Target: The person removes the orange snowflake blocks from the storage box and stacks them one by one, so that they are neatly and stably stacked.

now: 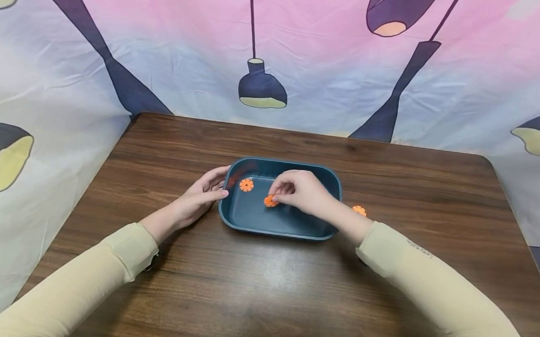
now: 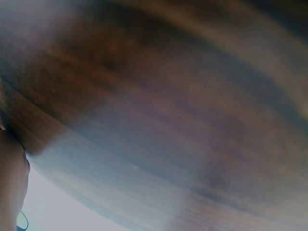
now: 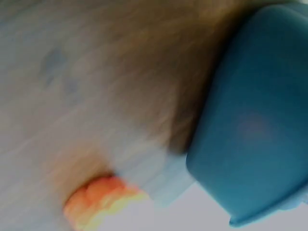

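A dark blue rectangular tray (image 1: 252, 224) with rounded corners stands on the table. Against its left wall rests my left hand (image 1: 198, 197), the thumb at the rim and the other fingers along the outside. Over the tray's middle, my right hand (image 1: 302, 191) pinches an orange notched disc (image 1: 270, 201) between thumb and fingertips. A second orange disc (image 1: 246, 185) lies inside the tray at the left. Outside, to the right of the tray, a third orange disc (image 1: 359, 210) is partly hidden by my right forearm. The right wrist view shows the tray's outer wall (image 3: 255, 106) and a blurred orange disc (image 3: 98, 199).
The brown wood-grain table (image 1: 253, 291) extends around the tray on all sides. Behind it hangs a cloth backdrop (image 1: 202, 66) printed with dark lamps. The left wrist view holds mostly blurred tabletop (image 2: 159, 125).
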`<state>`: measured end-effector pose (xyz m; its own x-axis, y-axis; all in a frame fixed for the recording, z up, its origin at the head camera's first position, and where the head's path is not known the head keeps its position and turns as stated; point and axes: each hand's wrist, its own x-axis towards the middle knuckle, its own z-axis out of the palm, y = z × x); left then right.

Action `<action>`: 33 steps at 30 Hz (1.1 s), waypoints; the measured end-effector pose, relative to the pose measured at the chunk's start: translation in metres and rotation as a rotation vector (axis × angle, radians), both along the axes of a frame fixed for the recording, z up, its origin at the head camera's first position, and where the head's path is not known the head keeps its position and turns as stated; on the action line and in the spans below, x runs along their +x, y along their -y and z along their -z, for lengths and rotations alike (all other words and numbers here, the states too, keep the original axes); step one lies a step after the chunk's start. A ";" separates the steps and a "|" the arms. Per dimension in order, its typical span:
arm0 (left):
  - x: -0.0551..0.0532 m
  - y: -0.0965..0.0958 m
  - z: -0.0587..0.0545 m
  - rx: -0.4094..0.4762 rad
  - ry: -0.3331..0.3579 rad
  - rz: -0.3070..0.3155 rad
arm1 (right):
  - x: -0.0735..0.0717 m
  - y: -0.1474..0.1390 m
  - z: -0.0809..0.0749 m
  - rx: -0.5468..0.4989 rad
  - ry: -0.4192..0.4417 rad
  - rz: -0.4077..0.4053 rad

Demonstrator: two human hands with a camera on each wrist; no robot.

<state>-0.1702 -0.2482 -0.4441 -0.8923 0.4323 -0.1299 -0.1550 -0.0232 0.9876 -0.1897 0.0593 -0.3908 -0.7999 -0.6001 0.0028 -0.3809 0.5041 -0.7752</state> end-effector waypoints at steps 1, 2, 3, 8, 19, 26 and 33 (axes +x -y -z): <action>0.000 0.000 0.000 0.000 -0.001 0.000 | 0.000 -0.005 -0.002 -0.002 -0.004 0.011; 0.000 0.000 0.000 0.000 -0.002 -0.001 | 0.001 -0.009 -0.004 -0.005 -0.008 0.022; 0.000 0.000 0.000 0.000 -0.004 -0.001 | 0.001 -0.014 -0.005 -0.008 -0.016 0.032; 0.000 -0.001 0.001 0.003 -0.004 -0.007 | 0.000 -0.038 -0.011 -0.037 -0.030 0.085; 0.000 -0.001 0.000 -0.003 0.004 -0.008 | 0.003 -0.091 -0.020 -0.072 0.045 0.234; 0.000 -0.001 0.000 -0.003 0.002 -0.008 | 0.010 -0.118 -0.024 -0.063 0.065 0.304; -0.001 -0.001 0.000 -0.010 0.003 -0.008 | 0.016 -0.144 -0.022 -0.077 0.110 0.353</action>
